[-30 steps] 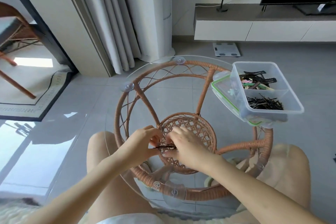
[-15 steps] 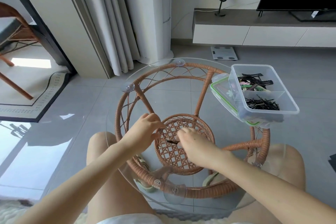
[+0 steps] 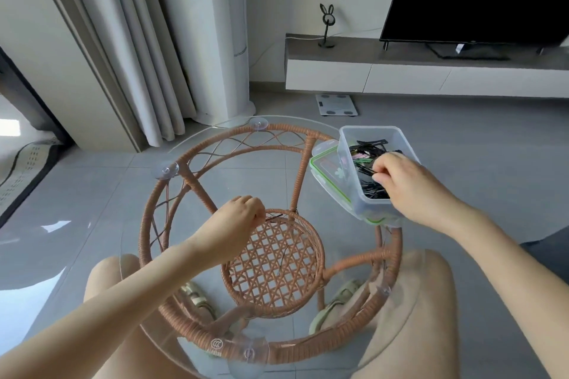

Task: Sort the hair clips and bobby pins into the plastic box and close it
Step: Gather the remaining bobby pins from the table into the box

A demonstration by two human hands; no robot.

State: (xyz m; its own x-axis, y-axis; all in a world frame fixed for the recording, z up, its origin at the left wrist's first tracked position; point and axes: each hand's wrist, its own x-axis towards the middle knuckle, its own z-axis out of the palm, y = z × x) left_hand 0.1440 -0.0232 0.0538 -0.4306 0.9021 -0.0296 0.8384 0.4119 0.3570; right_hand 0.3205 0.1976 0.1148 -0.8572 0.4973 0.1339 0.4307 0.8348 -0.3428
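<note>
Clear rectangular plastic box (image 3: 346, 144): black bobby pins (image 3: 374, 193), black hair clips (image 3: 369, 143), a few pink and green. Clear lid (image 3: 328, 168): green seal, pale flower print. Tan round rattan shelf (image 3: 277, 309): open lattice weave.

Round glass-topped table (image 3: 234, 181) on a woven rattan frame (image 3: 308, 344), clear plastic box (image 3: 363, 203) at its far right edge, sitting on its green-rimmed lid (image 3: 323, 172), thin dark bobby pins (image 3: 284, 255) near the middle
</note>
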